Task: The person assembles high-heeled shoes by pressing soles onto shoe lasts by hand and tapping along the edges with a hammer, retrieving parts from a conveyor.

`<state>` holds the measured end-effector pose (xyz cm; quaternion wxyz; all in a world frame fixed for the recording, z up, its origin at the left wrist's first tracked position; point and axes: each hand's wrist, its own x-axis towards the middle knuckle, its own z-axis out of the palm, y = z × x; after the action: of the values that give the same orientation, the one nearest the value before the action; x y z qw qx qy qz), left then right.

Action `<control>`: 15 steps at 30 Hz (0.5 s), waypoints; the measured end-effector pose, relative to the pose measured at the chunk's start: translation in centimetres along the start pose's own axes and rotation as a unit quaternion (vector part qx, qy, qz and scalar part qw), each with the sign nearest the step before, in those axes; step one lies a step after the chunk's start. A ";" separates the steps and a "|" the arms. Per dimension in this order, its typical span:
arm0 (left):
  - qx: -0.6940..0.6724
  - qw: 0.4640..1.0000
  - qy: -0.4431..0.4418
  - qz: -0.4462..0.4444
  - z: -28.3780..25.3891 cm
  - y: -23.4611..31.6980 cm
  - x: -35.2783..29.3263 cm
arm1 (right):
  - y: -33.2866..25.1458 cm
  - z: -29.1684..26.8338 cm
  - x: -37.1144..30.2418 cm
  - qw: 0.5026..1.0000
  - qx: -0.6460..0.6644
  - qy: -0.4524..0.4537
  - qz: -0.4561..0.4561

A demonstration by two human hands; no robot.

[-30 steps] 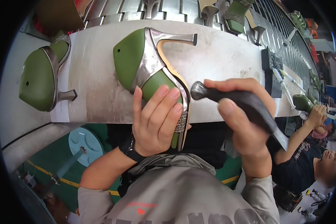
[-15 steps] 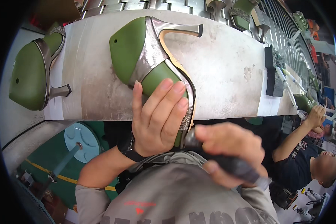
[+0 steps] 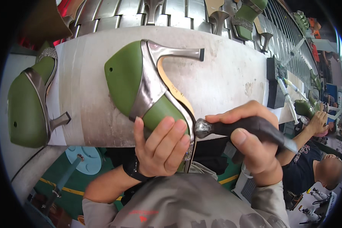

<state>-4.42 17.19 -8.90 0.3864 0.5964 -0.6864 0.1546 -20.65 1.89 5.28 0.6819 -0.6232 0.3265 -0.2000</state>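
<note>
One green-formed spare shoe [image 3: 26, 110] lay at frame left. Mid-frame, the left hand [image 3: 161, 144] wrapped its fingers over the silver-strapped shoe [image 3: 152, 83], apparently bracing it, its toe end beyond the near edge of the table [image 3: 231, 83]. Right of that, the right hand [image 3: 254, 146] gripped a hammer [image 3: 224, 128], round head touching or just beside the sole; the black block [image 3: 275, 85], upper right, stood well apart, leaving moving room.

Since half a second ago, the right hand [image 3: 260, 152] has brought the dark, curved hammer with rounded metal head [image 3: 228, 128] from lower centre-right up to mid-frame, beside the sole edge of the silver-strapped, green-lasted high-heeled shoe [image 3: 148, 97]. The shoe and the pale, stained bench [image 3: 231, 83] appear lower in frame.
</note>
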 end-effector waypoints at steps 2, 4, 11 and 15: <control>0.000 1.000 0.000 -0.008 0.2 0.4 -0.1 | -0.8 -0.9 2.1 0.998 -0.027 -0.040 0.048; -0.033 0.995 0.058 -0.074 0.8 1.2 -0.1 | -2.2 -0.8 4.5 0.988 -0.091 -0.036 0.120; -0.041 0.995 0.049 -0.080 0.4 1.2 -0.6 | -2.0 0.9 9.4 0.978 -0.172 -0.093 0.075; -0.039 0.995 0.055 -0.070 0.8 1.2 -0.7 | 0.3 2.3 8.6 0.994 -0.107 -0.018 0.007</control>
<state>-5.80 17.40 -9.59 0.4566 0.6178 -0.6263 0.1327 -13.06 -2.24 3.32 0.6183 -0.6941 0.3378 -0.1479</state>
